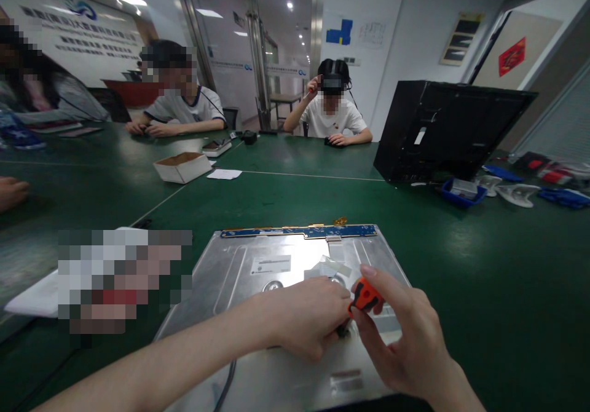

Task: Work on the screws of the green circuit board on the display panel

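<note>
A flat silver metal panel (239, 277), like the back of a display, lies on the table before me. Along its far edge runs a blue circuit board strip (295, 232). My right hand (410, 332) pinches the orange-and-black handle of a screwdriver (366, 295) between thumb and fingers, over the panel's right half. The screwdriver's tip is hidden. My left hand (306, 316) reaches across the panel beside the handle, its fingers curled down and closed. What they hold, if anything, cannot be seen. Near the left wrist a dark cable (227, 384) runs off the panel.
A black monitor housing (442, 132) stands at the right, with a blue tray (463, 192) and gloves by it. Further left are an open white box (183, 167) and a paper slip (224, 174). Several people sit around the green table (295, 200).
</note>
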Tool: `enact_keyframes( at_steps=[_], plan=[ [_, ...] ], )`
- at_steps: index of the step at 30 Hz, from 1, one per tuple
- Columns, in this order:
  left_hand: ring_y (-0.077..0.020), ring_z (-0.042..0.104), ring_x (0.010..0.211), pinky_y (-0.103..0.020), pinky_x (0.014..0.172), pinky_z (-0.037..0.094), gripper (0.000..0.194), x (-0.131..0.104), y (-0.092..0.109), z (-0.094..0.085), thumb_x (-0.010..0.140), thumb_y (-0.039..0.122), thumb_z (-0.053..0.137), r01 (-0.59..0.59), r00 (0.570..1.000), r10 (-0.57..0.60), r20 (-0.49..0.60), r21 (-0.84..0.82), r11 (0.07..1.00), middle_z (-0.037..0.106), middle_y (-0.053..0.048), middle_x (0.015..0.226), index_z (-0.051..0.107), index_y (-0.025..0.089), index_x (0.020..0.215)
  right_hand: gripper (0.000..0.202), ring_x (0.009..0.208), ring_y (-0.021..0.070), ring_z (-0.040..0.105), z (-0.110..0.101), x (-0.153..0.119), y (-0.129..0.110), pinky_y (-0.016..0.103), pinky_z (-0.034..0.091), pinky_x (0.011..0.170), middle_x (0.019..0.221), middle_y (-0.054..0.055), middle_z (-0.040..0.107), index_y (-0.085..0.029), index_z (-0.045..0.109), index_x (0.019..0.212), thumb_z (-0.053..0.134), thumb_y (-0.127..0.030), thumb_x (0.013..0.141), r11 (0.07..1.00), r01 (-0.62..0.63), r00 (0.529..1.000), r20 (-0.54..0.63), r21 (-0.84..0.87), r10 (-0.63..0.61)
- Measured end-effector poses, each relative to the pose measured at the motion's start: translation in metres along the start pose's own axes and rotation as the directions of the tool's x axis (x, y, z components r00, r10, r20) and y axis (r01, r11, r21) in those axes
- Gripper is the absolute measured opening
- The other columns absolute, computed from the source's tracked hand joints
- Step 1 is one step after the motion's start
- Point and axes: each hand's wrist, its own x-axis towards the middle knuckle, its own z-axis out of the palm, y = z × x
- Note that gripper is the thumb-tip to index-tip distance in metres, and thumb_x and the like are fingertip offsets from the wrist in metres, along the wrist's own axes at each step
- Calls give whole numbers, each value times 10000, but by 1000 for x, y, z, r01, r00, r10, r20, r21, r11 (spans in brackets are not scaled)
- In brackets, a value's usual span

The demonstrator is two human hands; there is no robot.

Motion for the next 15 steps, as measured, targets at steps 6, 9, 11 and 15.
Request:
enact_keyframes(
  at_steps=[6, 9, 11, 15],
  plan=[
    [-223, 651, 828, -300, 690, 511, 176, 0, 0, 0, 770, 77, 751, 2, 1000, -2, -8, -45, 999, 714, -57, 918, 611, 166, 828, 591, 612, 182, 686, 3, -2, 3, 267, 537, 471, 815, -6, 720, -230, 416, 1522, 530, -101, 958, 1000, 9, 999, -37, -16, -9],
    [-223, 651, 827, -303, 699, 513, 182, -1, 0, -1, 775, 67, 745, 9, 1000, -9, -4, -62, 998, 714, -56, 915, 615, 169, 852, 600, 607, 183, 683, 3, -4, 3, 267, 535, 467, 815, -7, 720, -240, 408, 1534, 546, -115, 963, 999, 12, 999, -47, -35, -14],
    [-220, 649, 813, -300, 683, 509, 181, -2, 0, -4, 774, 69, 741, 9, 1000, -8, 9, -71, 997, 706, -53, 893, 603, 172, 831, 597, 617, 183, 690, 3, -4, 3, 267, 541, 476, 827, -5, 725, -238, 406, 1531, 547, -118, 964, 999, 13, 999, -43, -37, -14],
    [-199, 616, 729, -288, 619, 477, 203, -3, 2, -15, 774, 71, 718, 29, 999, -24, 48, -91, 995, 661, -25, 806, 553, 188, 759, 588, 638, 185, 705, 1, -3, 1, 270, 559, 496, 851, 3, 733, -228, 412, 1515, 530, -107, 952, 1000, 5, 1000, -24, -9, -5]
  ],
)
